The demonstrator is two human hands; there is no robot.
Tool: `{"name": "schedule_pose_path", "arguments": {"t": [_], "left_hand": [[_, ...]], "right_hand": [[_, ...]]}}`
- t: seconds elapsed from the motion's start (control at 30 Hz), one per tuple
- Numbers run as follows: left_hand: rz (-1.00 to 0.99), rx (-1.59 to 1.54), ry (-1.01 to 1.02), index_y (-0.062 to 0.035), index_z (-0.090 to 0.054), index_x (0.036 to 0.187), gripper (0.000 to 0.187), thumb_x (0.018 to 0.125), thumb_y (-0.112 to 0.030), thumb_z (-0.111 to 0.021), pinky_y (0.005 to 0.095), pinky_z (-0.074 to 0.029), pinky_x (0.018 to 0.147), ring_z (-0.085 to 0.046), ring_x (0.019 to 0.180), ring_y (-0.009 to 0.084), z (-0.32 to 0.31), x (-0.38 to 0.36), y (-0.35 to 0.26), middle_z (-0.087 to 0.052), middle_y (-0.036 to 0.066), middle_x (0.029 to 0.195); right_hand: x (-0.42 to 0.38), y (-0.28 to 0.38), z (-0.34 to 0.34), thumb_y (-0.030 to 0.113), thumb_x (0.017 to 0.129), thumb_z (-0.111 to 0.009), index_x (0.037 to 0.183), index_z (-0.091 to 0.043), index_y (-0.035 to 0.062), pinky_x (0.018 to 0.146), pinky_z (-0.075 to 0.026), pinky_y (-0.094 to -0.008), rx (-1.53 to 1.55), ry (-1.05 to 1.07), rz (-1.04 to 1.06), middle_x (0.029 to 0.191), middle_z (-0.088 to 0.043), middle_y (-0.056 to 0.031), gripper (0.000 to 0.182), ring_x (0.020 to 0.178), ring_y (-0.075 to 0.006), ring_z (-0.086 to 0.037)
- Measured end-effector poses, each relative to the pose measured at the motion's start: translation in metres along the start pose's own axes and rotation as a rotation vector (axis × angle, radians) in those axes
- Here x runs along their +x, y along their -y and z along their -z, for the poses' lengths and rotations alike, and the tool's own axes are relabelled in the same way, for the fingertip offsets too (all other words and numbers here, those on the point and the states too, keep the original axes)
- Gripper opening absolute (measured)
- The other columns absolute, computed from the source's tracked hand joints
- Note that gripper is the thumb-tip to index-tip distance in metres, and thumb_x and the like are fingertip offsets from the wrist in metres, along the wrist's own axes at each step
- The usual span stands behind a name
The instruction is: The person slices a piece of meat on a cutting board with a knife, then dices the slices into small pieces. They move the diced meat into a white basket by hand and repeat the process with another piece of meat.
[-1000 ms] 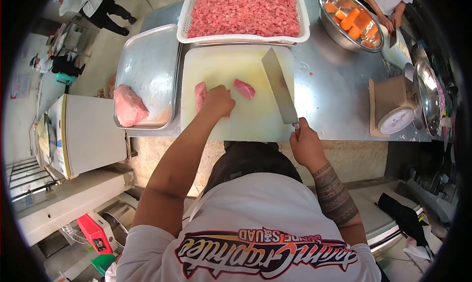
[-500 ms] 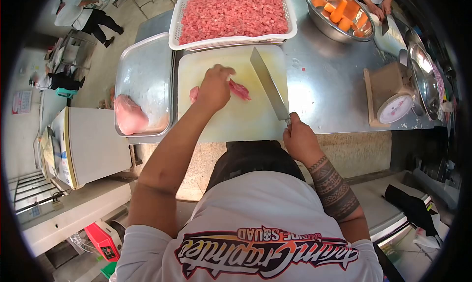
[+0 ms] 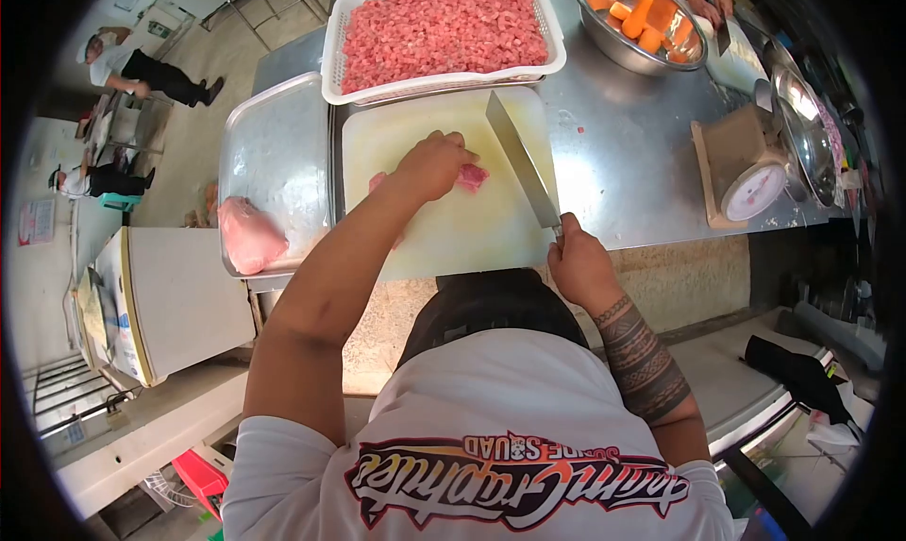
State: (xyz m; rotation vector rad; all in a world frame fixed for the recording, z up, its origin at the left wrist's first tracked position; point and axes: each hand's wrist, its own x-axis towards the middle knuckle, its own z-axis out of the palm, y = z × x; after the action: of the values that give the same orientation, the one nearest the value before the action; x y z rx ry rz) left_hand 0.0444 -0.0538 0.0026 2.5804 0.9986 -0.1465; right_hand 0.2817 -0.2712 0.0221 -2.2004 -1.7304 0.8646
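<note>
Cutting board (image 3: 453, 229), left hand (image 3: 432, 165) pressing meat (image 3: 472, 176)

The near half of the cutting board (image 3: 453, 229) lies bare. Behind it the basket (image 3: 557, 59) of diced meat blocks the far edge, and the tray (image 3: 274, 144) hems the left. Open bench (image 3: 623, 163) runs right of the knife (image 3: 522, 160), up to the scale (image 3: 741, 168) and bowl (image 3: 618, 50).

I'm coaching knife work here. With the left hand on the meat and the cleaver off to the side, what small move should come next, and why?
Probably bring the cleaver over to the meat strip. The left hand already pins the strip on the cutting board, while the right hand holds the blade resting just right of it, not yet cutting.
</note>
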Motion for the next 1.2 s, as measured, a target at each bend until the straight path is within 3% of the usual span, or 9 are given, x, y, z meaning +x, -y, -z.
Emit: {"name": "schedule_pose_path", "arguments": {"t": [0.13,0.23,0.43,0.63,0.83,0.93,1.03,1.13,1.2], "left_hand": [[-0.1,0.019,0.064,-0.0163,-0.075,0.134,0.045,0.091,-0.004,-0.071,0.043,-0.05,0.106,-0.06,0.119,0.0332,-0.006,-0.002,0.006,-0.07,0.006,0.122],[-0.133,-0.011,0.074,-0.0138,-0.076,0.129,0.038,0.093,-0.005,-0.067,0.043,-0.05,0.105,-0.061,0.116,0.0331,-0.013,-0.014,0.012,-0.07,0.006,0.124],[-0.144,-0.021,-0.14,-0.0061,-0.073,0.11,0.019,0.091,-0.007,-0.069,0.045,-0.05,0.103,-0.061,0.11,0.0349,-0.014,-0.022,0.001,-0.068,0.011,0.121],[-0.176,-0.09,-0.344,-0.0036,-0.069,0.117,0.034,0.085,-0.008,-0.077,0.0471,-0.051,0.1,-0.061,0.115,0.0354,-0.046,-0.059,-0.017,-0.062,0.016,0.127],[0.388,-0.366,-0.427,-0.002,-0.06,0.133,0.057,0.082,-0.004,-0.085,0.0507,-0.054,0.1,-0.062,0.119,0.043,-0.054,-0.083,-0.044,-0.057,0.022,0.131],[0.36,-0.551,-0.478,-0.0025,-0.056,0.139,0.065,0.082,-0.001,-0.085,0.0509,-0.055,0.098,-0.063,0.119,0.0454,-0.06,-0.07,-0.046,-0.056,0.024,0.132],[0.37,-0.583,-0.443,-0.0053,-0.065,0.127,0.049,0.081,0.002,-0.083,0.0468,-0.053,0.099,-0.062,0.119,0.0391,-0.067,-0.052,-0.034,-0.061,0.018,0.124],[0.282,-0.471,-0.389,-0.0009,-0.059,0.135,0.057,0.084,-0.004,-0.084,0.0487,-0.056,0.097,-0.066,0.113,0.0425,-0.063,-0.056,-0.028,-0.057,0.023,0.13],[0.302,-0.523,-0.439,-0.0033,-0.065,0.124,0.045,0.084,-0.004,-0.083,0.0479,-0.055,0.096,-0.066,0.113,0.0406,-0.059,-0.056,-0.033,-0.063,0.02,0.119]], "right_hand": [[-0.005,0.002,-0.002,0.016,0.099,-0.061,0.121,-0.052,-0.0006,0.079,-0.058,-0.0565,0.04,-0.026,-0.011,0.091,-0.074,-0.0251,0.029,0.089,-0.0462,-0.073],[-0.008,0.007,-0.004,0.016,0.099,-0.061,0.121,-0.052,-0.0006,0.079,-0.058,-0.0561,0.034,-0.04,-0.032,0.091,-0.074,-0.025,0.028,0.089,-0.0461,-0.073],[-0.007,0.012,-0.006,0.015,0.099,-0.061,0.119,-0.052,-0.0007,0.079,-0.058,-0.0561,0.016,-0.045,-0.046,0.091,-0.074,-0.0244,0.027,0.089,-0.0455,-0.073],[-0.007,0.013,0.007,0.014,0.098,-0.063,0.115,-0.053,0.0011,0.077,-0.058,-0.056,-0.004,-0.016,0.014,0.089,-0.074,-0.0213,0.024,0.087,-0.0445,-0.073],[-0.006,0.018,0.023,0.014,0.097,-0.063,0.115,-0.053,0.0035,0.076,-0.057,-0.0563,-0.092,0.141,0.156,0.084,-0.073,-0.0193,0.023,0.084,-0.0435,-0.072],[0.002,0.012,0.024,0.015,0.098,-0.063,0.116,-0.052,0.0042,0.075,-0.057,-0.056,-0.148,0.185,0.244,0.084,-0.072,-0.0191,0.023,0.084,-0.043,-0.072],[0.013,0.009,0.035,0.015,0.098,-0.062,0.116,-0.052,0.0044,0.075,-0.057,-0.0554,-0.192,0.223,0.308,0.086,-0.072,-0.0194,0.023,0.084,-0.0428,-0.072],[0.017,0.004,0.045,0.016,0.099,-0.062,0.116,-0.051,0.0043,0.076,-0.057,-0.0551,-0.185,0.254,0.319,0.087,-0.072,-0.0198,0.024,0.085,-0.0429,-0.072],[0.016,-0.002,0.046,0.017,0.1,-0.062,0.116,-0.05,0.004,0.076,-0.056,-0.0553,-0.184,0.282,0.329,0.087,-0.072,-0.02,0.024,0.085,-0.0433,-0.072]]}}
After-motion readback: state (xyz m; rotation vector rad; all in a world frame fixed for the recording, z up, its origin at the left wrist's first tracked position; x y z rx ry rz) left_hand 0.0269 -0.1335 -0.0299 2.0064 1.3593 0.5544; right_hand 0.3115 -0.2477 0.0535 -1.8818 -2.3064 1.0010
